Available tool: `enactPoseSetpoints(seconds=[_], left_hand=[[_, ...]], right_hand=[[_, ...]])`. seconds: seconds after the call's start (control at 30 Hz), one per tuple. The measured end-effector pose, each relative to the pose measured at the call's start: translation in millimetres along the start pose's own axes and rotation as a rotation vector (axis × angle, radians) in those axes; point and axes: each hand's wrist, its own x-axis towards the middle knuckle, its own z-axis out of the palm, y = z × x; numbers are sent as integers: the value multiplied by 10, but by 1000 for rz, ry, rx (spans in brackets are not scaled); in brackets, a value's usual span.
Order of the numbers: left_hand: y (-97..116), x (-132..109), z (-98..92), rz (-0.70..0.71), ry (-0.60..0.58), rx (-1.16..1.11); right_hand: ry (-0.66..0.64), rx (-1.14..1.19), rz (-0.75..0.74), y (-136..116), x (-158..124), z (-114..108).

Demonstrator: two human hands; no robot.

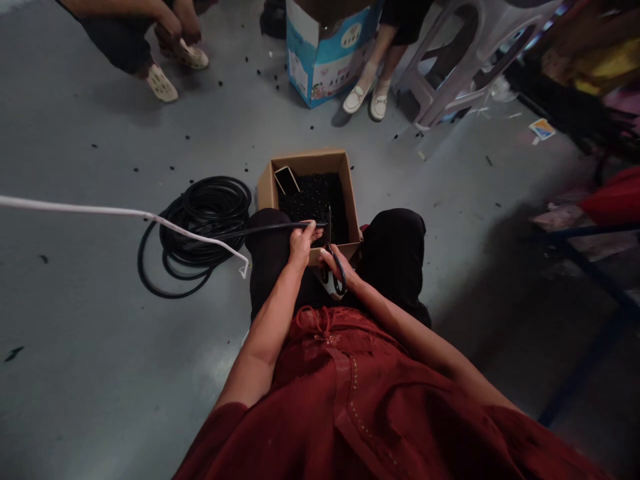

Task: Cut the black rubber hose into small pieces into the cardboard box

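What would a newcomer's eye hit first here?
Probably the coil of black tubing on the floor, left of the open cardboard box of small black pieces at the person's knees. Over that box, the left hand holds the tubing's ribbed end at the scissors in the right hand.

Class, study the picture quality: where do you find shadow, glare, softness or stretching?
Head view: broad shadow darkens the floor at lower right; head view: pale glare beside the left forearm; head view: stool looks stretched, fabric pile soft; head view: black pieces merge darkly inside the cardboard box.
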Motion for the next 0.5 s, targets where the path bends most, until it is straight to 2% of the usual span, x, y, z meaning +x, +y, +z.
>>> enactPoseSetpoints(seconds=[0.5], left_hand=[[-5,10,-5,35,-11,69]], right_hand=[[-38,-27,-7,-35,84,-88]])
